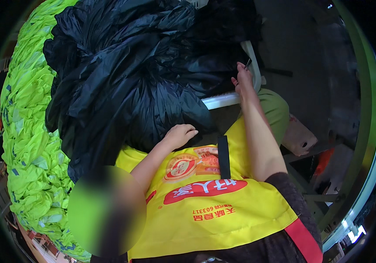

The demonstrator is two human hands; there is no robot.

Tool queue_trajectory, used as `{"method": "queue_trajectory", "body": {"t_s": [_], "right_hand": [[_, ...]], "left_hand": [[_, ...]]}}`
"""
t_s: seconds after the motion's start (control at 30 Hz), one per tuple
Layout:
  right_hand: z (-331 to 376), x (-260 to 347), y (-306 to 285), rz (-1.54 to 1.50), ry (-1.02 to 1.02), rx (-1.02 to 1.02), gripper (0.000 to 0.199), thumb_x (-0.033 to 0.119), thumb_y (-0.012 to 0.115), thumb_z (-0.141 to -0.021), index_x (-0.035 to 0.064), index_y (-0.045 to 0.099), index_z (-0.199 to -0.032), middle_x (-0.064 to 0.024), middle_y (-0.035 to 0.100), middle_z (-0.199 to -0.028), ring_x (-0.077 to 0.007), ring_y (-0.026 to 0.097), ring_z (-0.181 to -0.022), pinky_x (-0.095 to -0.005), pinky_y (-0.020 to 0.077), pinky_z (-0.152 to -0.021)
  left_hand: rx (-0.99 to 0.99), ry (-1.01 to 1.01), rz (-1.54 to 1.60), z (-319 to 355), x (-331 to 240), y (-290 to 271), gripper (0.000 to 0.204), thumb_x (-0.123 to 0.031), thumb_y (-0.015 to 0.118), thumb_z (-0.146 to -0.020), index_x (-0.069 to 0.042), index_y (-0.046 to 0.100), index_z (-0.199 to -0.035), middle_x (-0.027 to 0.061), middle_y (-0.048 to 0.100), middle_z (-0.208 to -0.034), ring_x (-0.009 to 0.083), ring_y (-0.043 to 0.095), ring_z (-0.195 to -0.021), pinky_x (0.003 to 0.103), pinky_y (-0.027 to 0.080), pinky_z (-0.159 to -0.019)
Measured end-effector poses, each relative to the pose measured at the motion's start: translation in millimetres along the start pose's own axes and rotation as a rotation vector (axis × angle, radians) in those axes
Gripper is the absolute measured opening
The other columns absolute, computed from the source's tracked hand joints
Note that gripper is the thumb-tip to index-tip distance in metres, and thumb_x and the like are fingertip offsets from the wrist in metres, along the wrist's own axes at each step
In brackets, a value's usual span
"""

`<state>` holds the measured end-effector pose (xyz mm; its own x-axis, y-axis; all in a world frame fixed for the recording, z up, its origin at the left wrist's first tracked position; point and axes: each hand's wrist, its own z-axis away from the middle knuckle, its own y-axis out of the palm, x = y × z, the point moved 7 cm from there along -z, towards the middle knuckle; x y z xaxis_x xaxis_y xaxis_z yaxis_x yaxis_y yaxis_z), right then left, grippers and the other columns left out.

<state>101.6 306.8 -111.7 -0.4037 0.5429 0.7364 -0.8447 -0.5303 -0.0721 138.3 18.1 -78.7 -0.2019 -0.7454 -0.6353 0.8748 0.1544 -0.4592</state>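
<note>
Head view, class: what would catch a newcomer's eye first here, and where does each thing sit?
A big heap of crumpled black fabric fills the upper middle, with a bank of fluorescent yellow-green cloth curving down the left edge. Below lies a bright yellow apron with red printing. The left hand rests at the heap's lower edge, and the right hand reaches up by a white frame, pinching something small and dark.

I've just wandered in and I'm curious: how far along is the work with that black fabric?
Done: a big neon-green fabric pile lies stacked on the left. In hand: the left hand rests on the black fabric heap, while the right hand reaches to the white table edge. Left: most of the black heap looks bunched and unsorted.
</note>
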Motion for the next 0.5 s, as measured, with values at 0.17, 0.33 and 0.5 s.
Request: {"method": "queue_trajectory", "body": {"t_s": [0.17, 0.33, 0.5], "right_hand": [[-53.5, -2.7, -2.8, -0.060, -0.290, -0.044, 0.018, 0.022, 0.055, -0.088, 0.0102, 0.063, -0.100, -0.0014, 0.060, -0.092, -0.0104, 0.052, -0.074, -0.0243, 0.0452, -0.065], [104.8, 46.2, 64.3, 0.140, -0.761, 0.478, 0.013, 0.015, 0.058, -0.086, 0.0049, 0.066, -0.088, -0.0035, 0.064, -0.079, -0.0098, 0.055, -0.069, -0.0236, 0.0429, -0.060], [242.6, -3.8, 67.9, 0.416, -1.166, 0.852, 0.013, 0.000, 0.062, -0.076, 0.0030, 0.064, -0.089, -0.0132, 0.062, -0.083, -0.0273, 0.061, -0.079, -0.0289, 0.0496, -0.066]], "left_hand": [[-0.088, -0.008, 0.811, -14.7, -9.5, -28.6, 0.025, -0.020, 0.052, -0.090, -0.001, 0.060, -0.104, 0.0036, 0.061, -0.081, 0.0101, 0.056, -0.074, 0.023, 0.045, -0.070], [-0.340, -0.041, 1.352, -10.1, 5.4, -62.8, 0.044, -0.043, 0.043, -0.092, -0.005, 0.054, -0.110, 0.0026, 0.059, -0.085, 0.0132, 0.056, -0.083, 0.028, 0.045, -0.078], [-0.530, 0.005, 1.564, 16.3, -1.5, -112.1, 0.063, -0.058, 0.051, -0.082, -0.007, 0.051, -0.119, 0.0069, 0.056, -0.112, 0.0185, 0.048, -0.110, 0.032, 0.037, -0.095]]}}
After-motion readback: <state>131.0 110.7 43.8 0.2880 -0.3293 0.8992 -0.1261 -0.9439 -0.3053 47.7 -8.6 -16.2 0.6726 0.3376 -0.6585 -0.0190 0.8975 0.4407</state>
